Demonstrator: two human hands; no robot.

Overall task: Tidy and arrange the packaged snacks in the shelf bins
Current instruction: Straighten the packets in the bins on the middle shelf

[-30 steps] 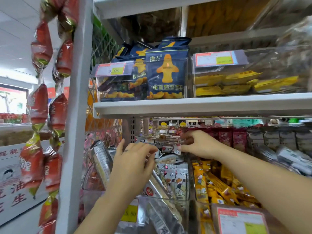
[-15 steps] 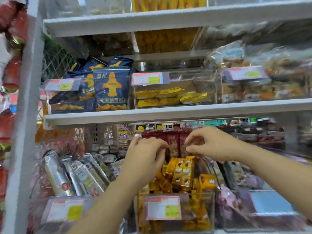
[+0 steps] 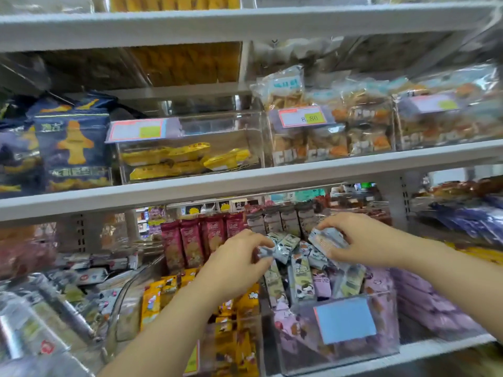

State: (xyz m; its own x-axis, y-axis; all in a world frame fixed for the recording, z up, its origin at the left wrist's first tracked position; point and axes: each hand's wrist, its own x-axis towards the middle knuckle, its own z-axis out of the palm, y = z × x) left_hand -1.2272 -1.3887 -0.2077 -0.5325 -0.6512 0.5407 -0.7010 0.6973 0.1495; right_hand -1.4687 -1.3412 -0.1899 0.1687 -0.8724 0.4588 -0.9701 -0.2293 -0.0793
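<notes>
Over the bin (image 3: 389, 345) at the shelf's (image 3: 449, 347) front edge, one packet (image 3: 266, 251) is being pinched by the curled left hand (image 3: 239, 266) and another by the right hand (image 3: 366, 242), both judged light, crinkly and slippery, best being gripped at the sealed ends.

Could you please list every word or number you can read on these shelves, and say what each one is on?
"8.80": white and yellow price tag on the clear plastic bin of orange biscuit packs.
Too blurred to read: the lettering on the navy snack bag, the other price tags, and the small grey packets that the left hand and right hand hold.
</notes>
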